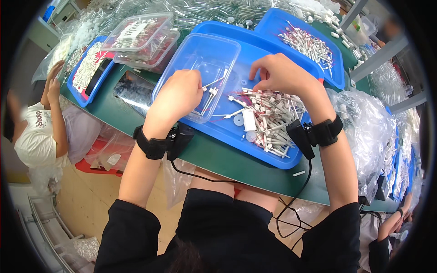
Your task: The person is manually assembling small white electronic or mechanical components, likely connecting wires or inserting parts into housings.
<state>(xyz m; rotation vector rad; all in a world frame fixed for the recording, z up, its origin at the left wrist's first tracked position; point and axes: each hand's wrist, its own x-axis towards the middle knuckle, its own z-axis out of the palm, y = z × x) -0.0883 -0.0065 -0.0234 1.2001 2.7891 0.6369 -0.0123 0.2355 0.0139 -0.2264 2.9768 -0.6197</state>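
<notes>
My left hand (178, 94) is closed around a small white stick-like part (212, 83) and hovers over a clear plastic box (182, 59) that holds a few such parts. My right hand (278, 73) reaches down with curled fingertips into a heap of small white and red stick parts (268, 116) lying in a blue tray (255, 152). Whether the right fingers pinch a part is hidden. Both wrists wear black bands with small devices and cables.
A second blue tray (339, 75) with similar parts sits behind. Lidded clear boxes (141, 36) stand at back left beside another blue tray (75, 88). Clear bags (368, 132) pile up at right. A person in a white shirt (38, 136) sits at left.
</notes>
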